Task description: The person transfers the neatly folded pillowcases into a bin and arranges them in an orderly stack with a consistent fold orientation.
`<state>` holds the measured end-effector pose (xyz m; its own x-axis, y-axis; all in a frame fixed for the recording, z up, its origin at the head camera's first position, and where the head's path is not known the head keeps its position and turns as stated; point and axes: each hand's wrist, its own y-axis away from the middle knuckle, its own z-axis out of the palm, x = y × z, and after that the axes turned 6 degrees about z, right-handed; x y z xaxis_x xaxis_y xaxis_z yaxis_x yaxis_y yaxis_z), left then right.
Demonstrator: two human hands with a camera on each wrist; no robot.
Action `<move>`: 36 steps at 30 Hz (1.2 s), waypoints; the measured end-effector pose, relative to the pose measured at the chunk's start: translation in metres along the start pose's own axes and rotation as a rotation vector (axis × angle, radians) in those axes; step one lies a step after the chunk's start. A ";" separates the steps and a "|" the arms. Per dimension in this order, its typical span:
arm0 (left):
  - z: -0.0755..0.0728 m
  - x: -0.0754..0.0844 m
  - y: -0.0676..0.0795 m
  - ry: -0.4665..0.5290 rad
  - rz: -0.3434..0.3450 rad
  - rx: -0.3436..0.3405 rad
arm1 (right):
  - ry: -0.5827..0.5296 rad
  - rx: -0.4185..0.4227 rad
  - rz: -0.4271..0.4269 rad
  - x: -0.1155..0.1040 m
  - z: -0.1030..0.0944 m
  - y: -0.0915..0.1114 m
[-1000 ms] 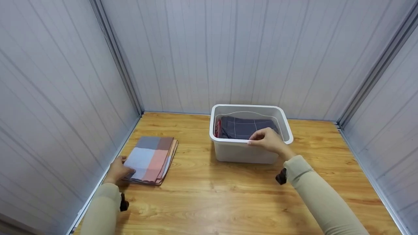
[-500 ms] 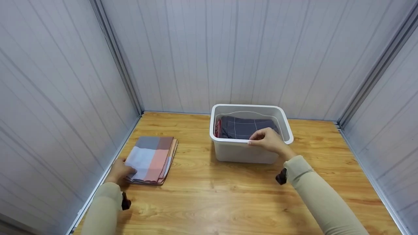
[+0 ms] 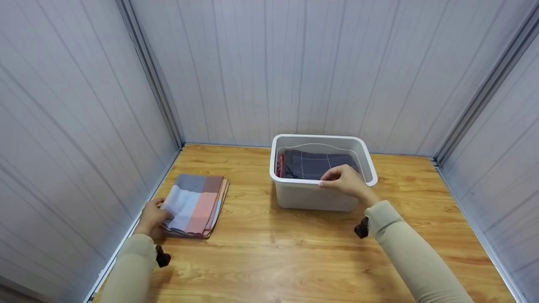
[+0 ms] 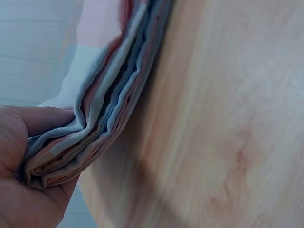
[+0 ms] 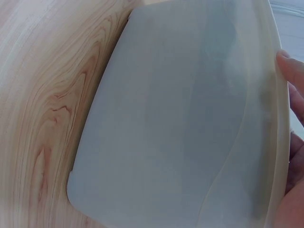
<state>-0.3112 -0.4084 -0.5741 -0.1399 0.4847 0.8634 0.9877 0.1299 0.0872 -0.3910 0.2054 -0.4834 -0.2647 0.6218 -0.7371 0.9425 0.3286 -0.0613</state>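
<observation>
A folded checked cloth (image 3: 193, 206) in grey, pale blue, pink and brown lies on the wooden surface at the left. My left hand (image 3: 152, 214) grips its left edge. In the left wrist view, the thumb lies over the layered folds (image 4: 95, 123) and the fingers are underneath, bending the edge upward. Farther right stands a white plastic bin (image 3: 318, 195), and my right hand (image 3: 347, 182) holds its front rim. The right wrist view shows the thumb (image 5: 290, 69) on the rim's outer side, with the other fingers partly hidden behind it.
Inside the bin lie a dark grey cloth (image 3: 316, 164) with thin white lines and something red (image 3: 281, 165) at its left. Pale panel walls (image 3: 261, 75) enclose the wooden surface (image 3: 269, 256) at the back and both sides.
My left hand has shifted slightly, and the cloth's left edge now looks more raised and rumpled. The right hand and the bin have stayed in place.
</observation>
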 end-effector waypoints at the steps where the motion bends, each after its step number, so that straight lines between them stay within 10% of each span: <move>1: -0.001 0.002 0.000 -0.008 0.006 0.002 | 0.000 -0.001 0.000 0.000 0.000 0.000; 17: -0.017 0.060 -0.005 -0.119 0.092 -0.072 | -0.013 -0.004 -0.022 -0.001 0.000 0.000; 36: -0.030 0.105 -0.010 -0.166 0.273 -0.005 | 0.004 -0.003 0.007 -0.002 -0.001 0.000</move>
<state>-0.3335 -0.3852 -0.4695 0.1216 0.6359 0.7621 0.9906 -0.0291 -0.1337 -0.3904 0.2051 -0.4814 -0.2588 0.6271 -0.7347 0.9437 0.3264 -0.0538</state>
